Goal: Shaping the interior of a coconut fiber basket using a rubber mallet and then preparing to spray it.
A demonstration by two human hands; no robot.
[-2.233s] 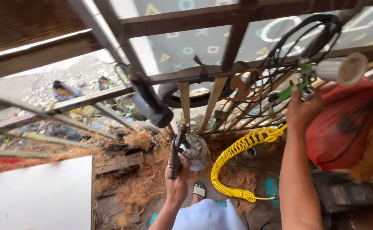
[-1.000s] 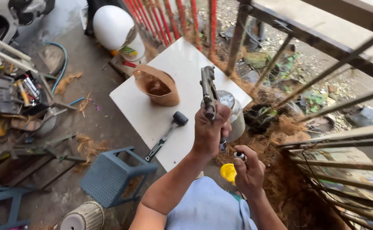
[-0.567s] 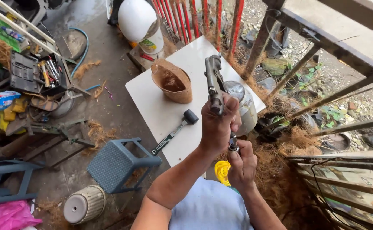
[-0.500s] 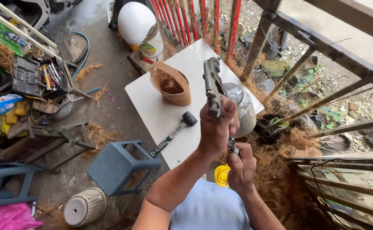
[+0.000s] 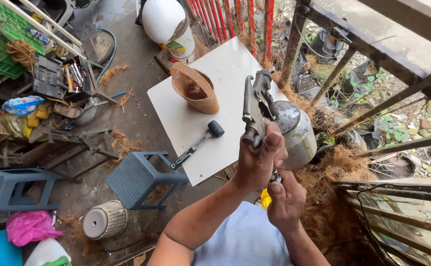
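Since half a second ago our view has drifted a little closer; the grip looks unchanged, so we are still fitting at the handle's foot. We wrap our left hand [image 5: 260, 165] tight around the spray gun [image 5: 257, 106], held upright above the board's [image 5: 196, 98] right edge, its metal cup [image 5: 294, 133] to the right. Our right hand [image 5: 285, 201] pinches the fitting [image 5: 274, 176] under the handle, a yellow hose [image 5: 265, 198] just below. On the board lie a mallet [image 5: 198, 143] and a husk pot [image 5: 194, 88].
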